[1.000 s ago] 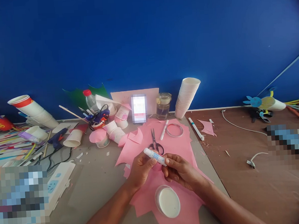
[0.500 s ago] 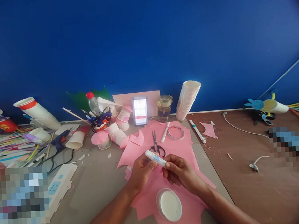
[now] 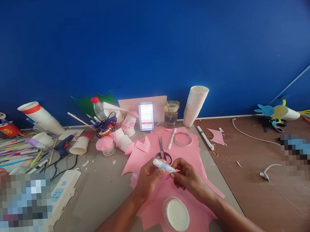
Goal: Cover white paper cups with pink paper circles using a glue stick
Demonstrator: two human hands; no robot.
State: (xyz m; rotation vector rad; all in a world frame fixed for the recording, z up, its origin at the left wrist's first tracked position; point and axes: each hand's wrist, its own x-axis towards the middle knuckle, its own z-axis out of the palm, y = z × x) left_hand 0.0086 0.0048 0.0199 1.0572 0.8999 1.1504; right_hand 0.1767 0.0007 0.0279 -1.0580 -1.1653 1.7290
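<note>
Okay, so both hands were busy with one small white tube with blue print [image 3: 163, 165], held up off the table [image 3: 96, 189] above the pink paper [image 3: 183, 156]. The left hand [image 3: 147, 177] had its grip closed around the middle of the tube, thumb along the near side and the fingers curled behind it, so the capped end stuck out up and to the left. The right hand [image 3: 188, 175] had a narrower grip, basically a pinch: thumb and index finger were on the tube's lower right end, not spread wide at all, with the other fingers curled loosely underneath. Can't really tell how hard either one was squeezing. The tube sat tilted, not level. Just past it, black-handled scissors [image 3: 161, 147] lay on the pink paper with the blades slightly apart and pointing away from the person; the left fingers were near the handles, but I couldn't tell if they touched. A white pen [image 3: 172, 138] and a clear ring-shaped roll [image 3: 183, 139] lay side by side farther back on the same paper. Closer in, between the forearms, sat a round white cup [image 3: 178, 214], also on the paper. Way at the back, a tall stack of paper cups [image 3: 195, 106] leaned right next to a lidded jar [image 3: 171, 115].
</note>
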